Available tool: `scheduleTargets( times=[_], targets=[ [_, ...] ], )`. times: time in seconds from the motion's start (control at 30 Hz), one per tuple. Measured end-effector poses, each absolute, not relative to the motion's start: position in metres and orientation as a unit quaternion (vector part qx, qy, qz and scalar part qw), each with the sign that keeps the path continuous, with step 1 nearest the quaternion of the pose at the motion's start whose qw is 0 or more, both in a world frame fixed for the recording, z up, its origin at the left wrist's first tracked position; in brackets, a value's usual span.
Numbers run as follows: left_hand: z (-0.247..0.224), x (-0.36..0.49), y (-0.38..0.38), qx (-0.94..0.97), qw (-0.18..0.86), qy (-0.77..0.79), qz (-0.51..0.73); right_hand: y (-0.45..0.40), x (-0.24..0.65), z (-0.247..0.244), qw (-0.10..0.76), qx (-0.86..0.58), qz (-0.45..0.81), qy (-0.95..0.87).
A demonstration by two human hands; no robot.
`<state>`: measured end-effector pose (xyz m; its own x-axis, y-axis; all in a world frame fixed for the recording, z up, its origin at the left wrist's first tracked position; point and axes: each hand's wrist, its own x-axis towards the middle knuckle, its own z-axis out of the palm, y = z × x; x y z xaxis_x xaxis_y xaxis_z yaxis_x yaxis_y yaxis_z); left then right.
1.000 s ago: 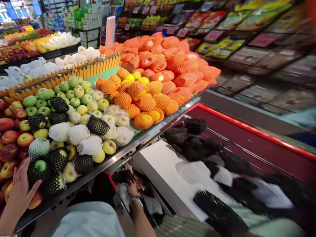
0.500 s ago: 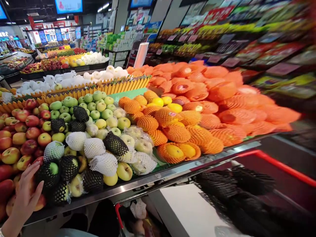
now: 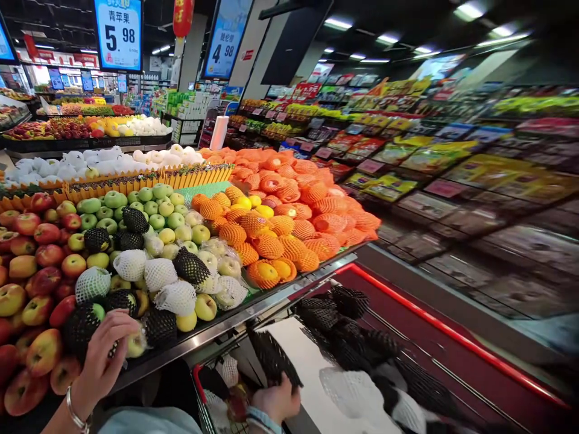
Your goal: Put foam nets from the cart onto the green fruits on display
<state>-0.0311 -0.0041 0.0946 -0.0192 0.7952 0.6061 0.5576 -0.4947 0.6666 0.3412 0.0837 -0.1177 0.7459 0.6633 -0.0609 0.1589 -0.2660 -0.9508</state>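
Left hand (image 3: 107, 343): we are bending the fingers beside black-netted fruit (image 3: 81, 328) on the fruit stand (image 3: 196, 342); we cannot tell whether they are gripping;
Right hand (image 3: 279, 399): we are pinching a black net sleeve (image 3: 272, 357) by the white box (image 3: 290, 328);
Netted so far: white-netted fruit (image 3: 175, 297) is sitting among the black;
Bare: red apples (image 3: 44, 352) and green apples (image 3: 115, 199) are lying unwrapped; loose nets (image 3: 355, 392) are lying about

Apples (image 3: 44, 352) well lit, soft shadows in the gaps. Ceiling dark, ceiling lights (image 3: 470, 11) blown white at upper right. Price screen (image 3: 118, 36) glows, readable. Glare on metal display edge (image 3: 194, 340) and red cart rim (image 3: 407, 305). Right-side shelves (image 3: 520, 253) smeared, stretched toward frame edge. Right hand (image 3: 278, 398) slightly soft; left hand (image 3: 104, 355) crisper.
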Motion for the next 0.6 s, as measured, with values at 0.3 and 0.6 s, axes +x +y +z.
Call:
scheduleTargets(
  times=[0.3, 0.6],
  targets=[
    [0.118, -0.004, 0.014, 0.615, 0.376, 0.514, 0.464, 0.064, 0.204, 0.031, 0.708, -0.488, 0.393, -0.325],
    [0.106, -0.010, 0.021, 0.483, 0.414, 0.581, 0.508, 0.038, 0.160, 0.043, 0.674, -0.450, 0.432, -0.396]
  ],
)
